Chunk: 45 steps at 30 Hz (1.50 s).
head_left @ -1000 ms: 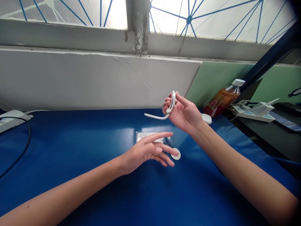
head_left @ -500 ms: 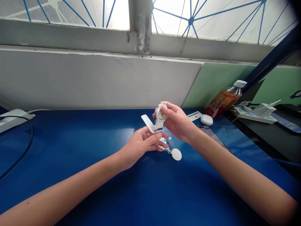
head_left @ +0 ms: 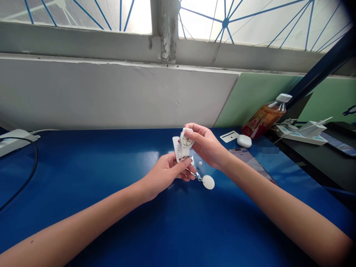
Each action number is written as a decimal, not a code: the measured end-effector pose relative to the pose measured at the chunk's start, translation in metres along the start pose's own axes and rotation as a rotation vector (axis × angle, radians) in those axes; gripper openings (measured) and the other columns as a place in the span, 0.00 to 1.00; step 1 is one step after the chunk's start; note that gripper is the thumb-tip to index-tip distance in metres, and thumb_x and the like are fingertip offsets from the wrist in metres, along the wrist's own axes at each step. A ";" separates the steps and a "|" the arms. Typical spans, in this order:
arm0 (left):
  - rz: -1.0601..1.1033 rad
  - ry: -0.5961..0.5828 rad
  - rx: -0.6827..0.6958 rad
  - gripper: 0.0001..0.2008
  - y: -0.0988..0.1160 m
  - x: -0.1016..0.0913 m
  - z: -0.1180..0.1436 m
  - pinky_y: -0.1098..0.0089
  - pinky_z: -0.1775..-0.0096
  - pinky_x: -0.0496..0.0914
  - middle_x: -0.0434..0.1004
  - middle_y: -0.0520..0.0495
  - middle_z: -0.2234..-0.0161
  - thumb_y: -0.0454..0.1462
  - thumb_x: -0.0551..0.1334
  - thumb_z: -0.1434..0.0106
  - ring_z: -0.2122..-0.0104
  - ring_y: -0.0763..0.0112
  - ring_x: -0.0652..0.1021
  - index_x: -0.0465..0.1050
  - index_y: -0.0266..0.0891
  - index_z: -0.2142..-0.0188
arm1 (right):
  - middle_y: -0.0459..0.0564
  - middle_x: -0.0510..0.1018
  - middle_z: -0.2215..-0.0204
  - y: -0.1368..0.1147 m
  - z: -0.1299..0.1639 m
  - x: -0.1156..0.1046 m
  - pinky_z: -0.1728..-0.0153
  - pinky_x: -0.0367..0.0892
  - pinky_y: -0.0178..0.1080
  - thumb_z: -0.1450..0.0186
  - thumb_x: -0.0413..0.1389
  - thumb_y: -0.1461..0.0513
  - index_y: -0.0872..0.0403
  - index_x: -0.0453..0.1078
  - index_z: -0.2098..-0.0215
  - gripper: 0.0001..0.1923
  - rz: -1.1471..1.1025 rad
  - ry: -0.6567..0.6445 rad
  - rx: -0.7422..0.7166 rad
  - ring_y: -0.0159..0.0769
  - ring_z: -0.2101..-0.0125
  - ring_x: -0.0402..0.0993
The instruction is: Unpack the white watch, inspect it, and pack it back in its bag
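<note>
I see glossy blue tabletop (head_left: 83,178) filling lower frame. Right hand (head_left: 207,146) at centre pinches white plastic wristwatch (head_left: 185,142) by its round case, above table. Left hand (head_left: 167,172) just below grips its strap end. Small white round tag (head_left: 208,182) lies beside.

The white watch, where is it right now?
In the head view, centre: the white watch is held above the blue table between left hand and right hand.

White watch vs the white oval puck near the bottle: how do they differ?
The white watch is held up off the table in both hands; the oval puck lies flat on the blue table, untouched. The watch shows a dial and strap; the puck is plain and smooth. Both are white.
</note>
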<state>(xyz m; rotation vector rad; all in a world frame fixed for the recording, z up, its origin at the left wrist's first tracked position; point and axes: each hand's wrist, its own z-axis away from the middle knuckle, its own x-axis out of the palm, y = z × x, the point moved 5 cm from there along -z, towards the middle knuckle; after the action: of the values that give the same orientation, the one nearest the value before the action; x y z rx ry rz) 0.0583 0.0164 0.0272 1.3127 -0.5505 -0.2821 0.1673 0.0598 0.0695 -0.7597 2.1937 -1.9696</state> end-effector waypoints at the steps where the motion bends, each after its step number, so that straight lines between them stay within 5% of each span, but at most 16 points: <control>1: -0.001 -0.003 -0.001 0.16 0.000 0.000 0.000 0.64 0.60 0.72 0.78 0.44 0.65 0.47 0.63 0.36 0.67 0.67 0.79 0.70 0.34 0.61 | 0.43 0.72 0.75 0.000 0.000 0.000 0.67 0.64 0.36 0.37 0.60 0.56 0.53 0.67 0.69 0.09 0.000 0.002 0.003 0.31 0.72 0.69; 18: 0.074 -0.047 -0.014 0.15 0.003 0.005 0.004 0.64 0.60 0.72 0.77 0.44 0.65 0.44 0.62 0.34 0.67 0.68 0.79 0.70 0.33 0.57 | 0.45 0.74 0.71 0.001 -0.002 -0.006 0.68 0.63 0.34 0.37 0.59 0.55 0.53 0.70 0.70 0.10 0.130 0.064 -0.049 0.30 0.71 0.67; 25: 0.060 -0.036 -0.014 0.15 0.003 0.005 0.004 0.64 0.60 0.71 0.77 0.45 0.65 0.44 0.63 0.35 0.67 0.68 0.78 0.72 0.34 0.56 | 0.50 0.79 0.61 0.005 0.000 -0.002 0.64 0.70 0.38 0.38 0.60 0.56 0.52 0.69 0.66 0.09 0.049 0.027 0.047 0.38 0.61 0.75; 37: 0.078 -0.033 -0.016 0.15 0.002 0.004 0.003 0.66 0.60 0.71 0.77 0.44 0.65 0.44 0.61 0.34 0.67 0.69 0.78 0.73 0.33 0.56 | 0.51 0.82 0.65 0.004 0.001 -0.001 0.67 0.71 0.36 0.38 0.61 0.55 0.53 0.70 0.65 0.10 0.047 -0.002 0.055 0.34 0.68 0.77; 45: 0.044 -0.094 0.020 0.16 0.003 0.008 0.005 0.64 0.59 0.72 0.77 0.46 0.72 0.45 0.59 0.33 0.68 0.67 0.78 0.75 0.33 0.58 | 0.54 0.81 0.58 0.012 0.004 0.006 0.58 0.73 0.39 0.35 0.57 0.54 0.55 0.75 0.57 0.15 -0.099 -0.173 0.289 0.39 0.59 0.78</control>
<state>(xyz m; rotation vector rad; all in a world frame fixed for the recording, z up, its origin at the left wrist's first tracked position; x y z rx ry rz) 0.0622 0.0085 0.0331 1.3100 -0.6623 -0.3040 0.1599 0.0538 0.0586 -0.9667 1.7569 -2.1135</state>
